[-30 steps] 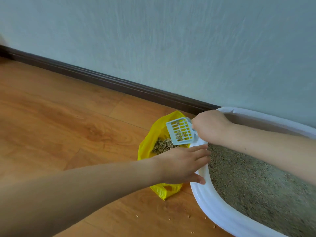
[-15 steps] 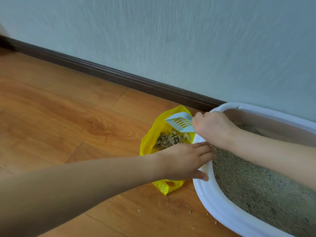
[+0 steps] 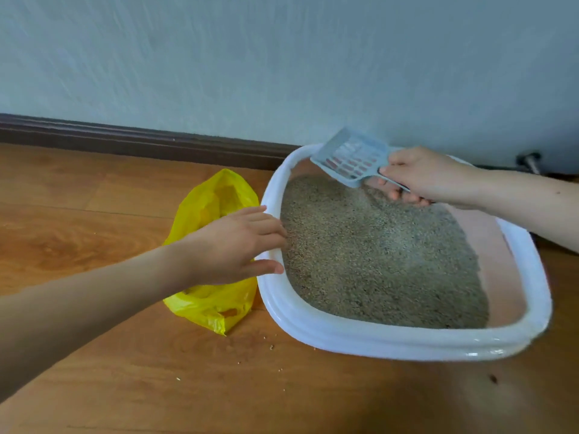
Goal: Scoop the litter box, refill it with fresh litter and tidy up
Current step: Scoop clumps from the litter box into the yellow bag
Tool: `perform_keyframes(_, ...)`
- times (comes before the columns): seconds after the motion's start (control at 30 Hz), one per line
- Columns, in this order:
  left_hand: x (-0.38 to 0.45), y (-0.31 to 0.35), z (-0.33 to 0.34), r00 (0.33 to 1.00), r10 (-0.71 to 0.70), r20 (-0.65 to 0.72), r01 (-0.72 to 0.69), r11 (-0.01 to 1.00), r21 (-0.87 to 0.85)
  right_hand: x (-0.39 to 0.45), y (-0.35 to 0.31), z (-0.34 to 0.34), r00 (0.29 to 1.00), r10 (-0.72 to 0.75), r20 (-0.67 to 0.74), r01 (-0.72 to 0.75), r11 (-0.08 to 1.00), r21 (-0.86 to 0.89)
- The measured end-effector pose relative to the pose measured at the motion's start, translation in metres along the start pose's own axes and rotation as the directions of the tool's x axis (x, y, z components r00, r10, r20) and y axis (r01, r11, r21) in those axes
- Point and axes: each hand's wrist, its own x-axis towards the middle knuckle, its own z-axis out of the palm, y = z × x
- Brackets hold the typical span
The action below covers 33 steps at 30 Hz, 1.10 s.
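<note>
A white-rimmed litter box (image 3: 391,339) with a pink inside stands on the wood floor against the wall, holding grey-brown litter (image 3: 376,252). My right hand (image 3: 419,177) grips the handle of a pale blue slotted scoop (image 3: 351,158), held empty above the box's far end. My left hand (image 3: 238,242) rests with straight fingers on the box's left rim. A yellow plastic bag (image 3: 213,308) lies on the floor just left of the box, partly under my left hand; what is inside it is hidden.
A dark baseboard (image 3: 141,142) runs along the pale wall behind. A few litter grains (image 3: 271,347) are scattered on the floor in front of the bag. A metal fitting (image 3: 529,161) sticks out near the wall at right.
My right hand has carried the scoop from over the yellow bag to above the box's far end. The view has swung right, showing the whole box. My left hand stays at the rim.
</note>
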Motion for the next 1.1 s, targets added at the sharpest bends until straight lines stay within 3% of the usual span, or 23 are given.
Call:
perform_keyframes(0.1, 0.011, 0.0, 0.002, 1.0, 0.014, -0.005, -0.015, 0.998, -0.053, -0.019, 0.041, -0.014, 0.998, -0.052, -0.041, 0.04, 0.969, -0.245)
perform_keyframes(0.2, 0.024, 0.007, 0.008, 1.0, 0.019, 0.009, -0.018, 0.991, -0.129, -0.031, 0.065, -0.011, 0.994, -0.076, 0.079, 0.1, 0.924, -0.369)
perform_keyframes(0.33, 0.039, 0.014, 0.016, 1.0, -0.013, 0.01, 0.014, 0.986, -0.168, -0.036, 0.064, 0.017, 0.951, -0.197, 0.239, 0.304, 0.743, -0.597)
perform_keyframes(0.5, 0.049, 0.013, 0.019, 1.0, 0.022, 0.01, -0.021, 0.997, -0.075, -0.034, 0.048, 0.053, 0.876, -0.397, 0.273, 0.481, 0.685, -0.547)
perform_keyframes(0.63, 0.049, 0.01, 0.027, 1.0, 0.028, 0.001, -0.028, 0.998, -0.064, -0.035, 0.059, 0.051, 0.889, -0.291, 0.354, 0.451, 0.697, -0.557)
perform_keyframes(0.77, 0.051, 0.006, 0.035, 0.999, 0.043, -0.018, -0.043, 0.999, -0.033, -0.038, 0.066, 0.001, 0.947, -0.108, 0.302, 0.297, 0.652, -0.698)
perform_keyframes(0.93, 0.05, 0.002, 0.04, 0.999, 0.054, 0.001, -0.053, 0.998, -0.013, -0.03, 0.048, 0.005, 0.936, -0.22, 0.274, 0.349, 0.672, -0.653)
perform_keyframes(1.1, 0.051, 0.002, 0.04, 0.998, 0.058, 0.004, -0.058, 0.998, -0.024, -0.025, 0.052, 0.065, 0.876, -0.264, 0.404, 0.452, 0.742, -0.496)
